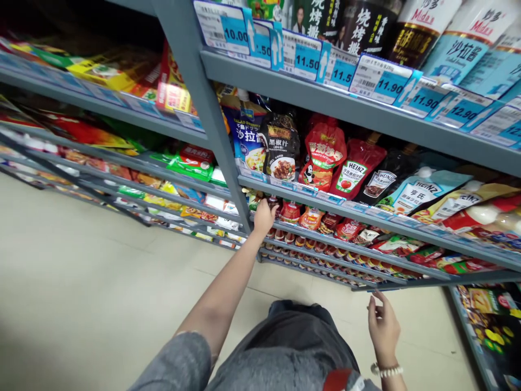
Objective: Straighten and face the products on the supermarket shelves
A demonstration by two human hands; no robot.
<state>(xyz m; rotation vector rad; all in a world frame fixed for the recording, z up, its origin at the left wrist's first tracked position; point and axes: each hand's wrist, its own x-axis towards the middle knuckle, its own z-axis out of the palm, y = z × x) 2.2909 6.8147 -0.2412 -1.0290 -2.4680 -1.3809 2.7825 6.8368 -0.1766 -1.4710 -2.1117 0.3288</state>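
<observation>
My left hand (264,217) reaches forward to the shelf below the sauce pouches, close to the grey upright. Its fingers are curled in beside a dark-red pouch (273,204) and a green packet (254,199); what they hold, if anything, I cannot make out. Just above it stand a black pepper sauce pouch (280,149) and a blue salad dressing pouch (247,138). My right hand (382,323), with a beaded bracelet (386,371) at the wrist, hangs low on the right. Nothing is in it, and its loosely bent fingers are apart.
Red ketchup pouches (323,155) and Heinz pouches (358,165) line the same rack. Price tags (376,81) run along the upper shelf edge (285,84). A grey upright (205,98) divides the racks. Pale floor (101,282) lies below, and another shelf (468,331) stands at right.
</observation>
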